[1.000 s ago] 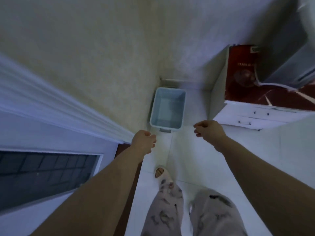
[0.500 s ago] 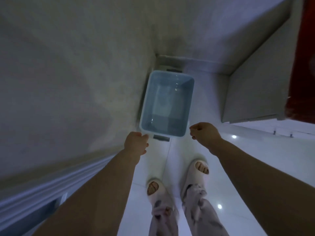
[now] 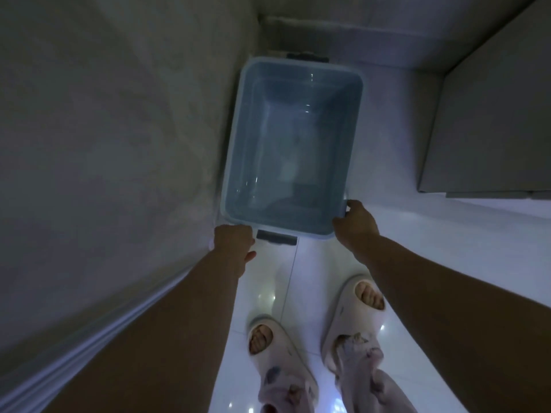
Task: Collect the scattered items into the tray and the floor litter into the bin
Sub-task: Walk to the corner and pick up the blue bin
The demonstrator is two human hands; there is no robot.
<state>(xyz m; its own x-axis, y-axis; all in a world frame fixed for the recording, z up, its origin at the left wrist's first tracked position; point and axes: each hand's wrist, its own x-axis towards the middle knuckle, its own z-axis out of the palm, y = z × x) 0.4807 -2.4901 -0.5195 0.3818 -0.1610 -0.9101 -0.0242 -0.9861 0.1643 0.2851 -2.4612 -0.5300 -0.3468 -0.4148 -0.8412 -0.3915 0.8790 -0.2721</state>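
Wall (image 3: 104,144): pale, fills the left side
Floor (image 3: 447,278): glossy white tile
Cabinet (image 3: 492,114): grey, at the right, apart from the tub
Blue plastic tub (image 3: 253,144): deep, rectangular, standing on the floor against the wall
Right hand (image 3: 356,222): thumb on the rim, fingers curled round the tub's near right corner
Left hand (image 3: 234,245): curled against the near left corner; grip cannot be told
Slippers (image 3: 348,308): pale, open-toed, just behind the tub
Handle (image 3: 276,237): grey, between the hands

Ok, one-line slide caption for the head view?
Right hand grips the near right corner of a blue box on the floor; left hand meets the near left corner.
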